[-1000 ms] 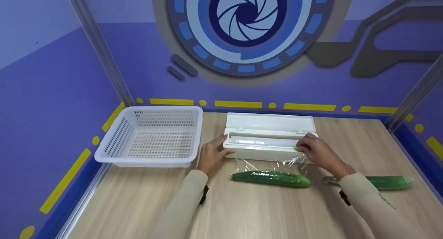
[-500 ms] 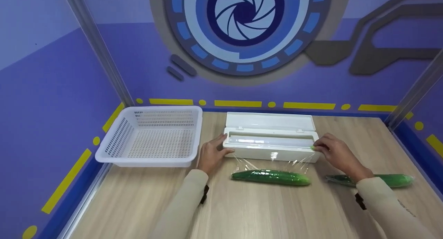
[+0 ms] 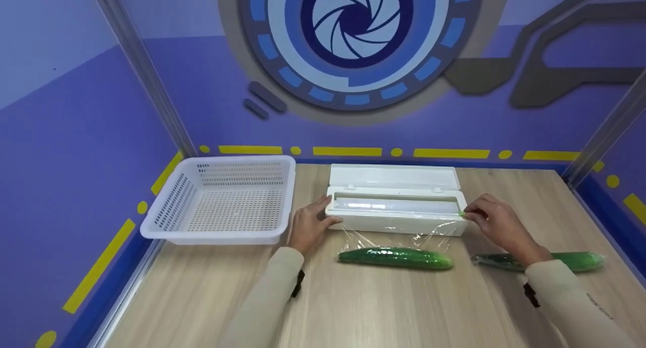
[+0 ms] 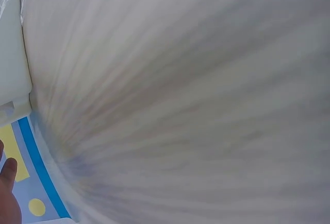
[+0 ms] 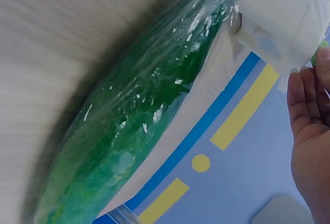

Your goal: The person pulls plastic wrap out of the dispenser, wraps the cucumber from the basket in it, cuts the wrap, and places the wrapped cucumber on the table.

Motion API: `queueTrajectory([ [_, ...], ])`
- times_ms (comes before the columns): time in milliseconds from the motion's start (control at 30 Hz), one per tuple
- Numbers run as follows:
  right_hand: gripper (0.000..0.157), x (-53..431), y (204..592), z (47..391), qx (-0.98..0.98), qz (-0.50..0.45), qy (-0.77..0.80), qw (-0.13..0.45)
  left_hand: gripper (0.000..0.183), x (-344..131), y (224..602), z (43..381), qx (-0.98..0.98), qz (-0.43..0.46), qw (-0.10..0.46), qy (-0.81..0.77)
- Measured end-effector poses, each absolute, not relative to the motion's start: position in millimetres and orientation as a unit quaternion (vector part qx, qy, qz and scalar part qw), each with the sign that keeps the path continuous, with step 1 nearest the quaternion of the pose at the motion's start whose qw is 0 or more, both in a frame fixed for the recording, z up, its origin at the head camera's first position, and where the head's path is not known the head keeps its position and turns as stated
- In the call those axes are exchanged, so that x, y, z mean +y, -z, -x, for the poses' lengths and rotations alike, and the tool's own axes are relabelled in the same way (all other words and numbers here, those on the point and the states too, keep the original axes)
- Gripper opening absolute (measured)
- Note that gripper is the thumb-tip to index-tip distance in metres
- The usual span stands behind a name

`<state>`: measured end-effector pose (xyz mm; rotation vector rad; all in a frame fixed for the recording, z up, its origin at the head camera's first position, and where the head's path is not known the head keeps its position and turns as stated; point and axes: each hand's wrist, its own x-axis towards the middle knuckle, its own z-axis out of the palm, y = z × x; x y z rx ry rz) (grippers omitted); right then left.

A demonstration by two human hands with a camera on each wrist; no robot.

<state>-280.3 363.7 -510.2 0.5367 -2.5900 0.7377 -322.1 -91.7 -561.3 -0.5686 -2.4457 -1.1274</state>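
Observation:
A white cling film dispenser (image 3: 396, 223) stands with its lid tipped back, and a roll of film shows inside. My left hand (image 3: 309, 228) grips its left end, thumb at the front. At the right end, my right hand (image 3: 499, 226) pinches a small green slider (image 3: 462, 214) on the front edge. Clear film (image 3: 429, 235) hangs from that edge down to a cucumber (image 3: 393, 257) lying in front. Another cucumber (image 5: 139, 105), wrapped in film, fills much of the right wrist view; in the head view my right wrist partly covers it.
A white perforated basket (image 3: 217, 235) stands to the left of the dispenser. Behind everything rises a blue printed wall (image 3: 323, 131), with side panels at left and right. The wooden tabletop (image 3: 363, 307) extends toward me.
My right hand has moved right along the dispenser's front edge, carrying the green slider to the right end. The left hand and the cucumber in front have stayed in place.

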Motion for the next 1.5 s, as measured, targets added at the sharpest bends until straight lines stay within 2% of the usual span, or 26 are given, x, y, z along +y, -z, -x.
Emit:
queueTrajectory([
  [200,0.029,355,514,279,-0.908,-0.249,-0.244,0.233,0.068,-92,561,322,-0.877,0.198,0.198,0.391],
  [400,0.026,345,516,280,-0.917,-0.260,-0.204,0.221,0.070,-88,554,319,-0.895,0.179,0.177,0.369],
  [533,0.026,342,518,281,-0.913,-0.262,-0.206,0.234,0.066,-84,548,313,-0.897,0.163,0.171,0.373],
  [700,0.026,339,520,280,-0.915,-0.262,-0.206,0.227,0.051,-79,543,307,-0.897,0.161,0.168,0.376],
  [1033,0.022,338,513,272,-0.935,-0.212,-0.243,0.148,0.017,-81,537,304,-0.895,0.182,0.189,0.361],
  [1167,0.021,337,509,269,-0.937,-0.208,-0.247,0.134,0.010,-84,535,304,-0.886,0.186,0.194,0.377],
  [1333,0.021,336,505,266,-0.938,-0.197,-0.263,0.112,0.009,-87,532,303,-0.862,0.201,0.145,0.443],
  [1500,0.020,335,505,264,-0.935,-0.187,-0.284,0.104,0.007,-89,527,298,-0.830,0.192,0.051,0.521],
])
